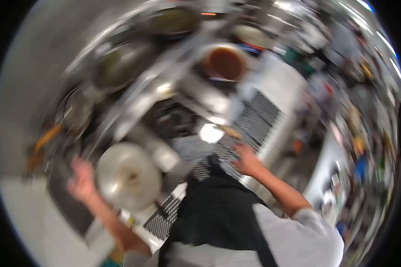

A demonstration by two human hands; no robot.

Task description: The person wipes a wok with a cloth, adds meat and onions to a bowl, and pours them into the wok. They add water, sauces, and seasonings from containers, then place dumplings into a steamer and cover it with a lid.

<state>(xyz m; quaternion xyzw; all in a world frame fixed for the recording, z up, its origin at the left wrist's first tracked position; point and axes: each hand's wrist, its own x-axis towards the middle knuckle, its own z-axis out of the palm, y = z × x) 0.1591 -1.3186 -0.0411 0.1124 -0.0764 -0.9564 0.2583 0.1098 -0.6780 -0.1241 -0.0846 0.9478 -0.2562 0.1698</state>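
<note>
Metal lid [128, 175], left hand [81, 180] just beside

hands [81, 180] [247, 161]: 2 | round metal lid [128, 175]: 1 | pot with brown contents [225, 62]: 1 | black apron [218, 213]: 1

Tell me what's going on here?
The view is blurry. A person in a black apron has the left hand raised beside a round metal lid; contact is unclear. The right hand reaches onto a patterned mat. A pot of brown contents sits farther back.
</note>
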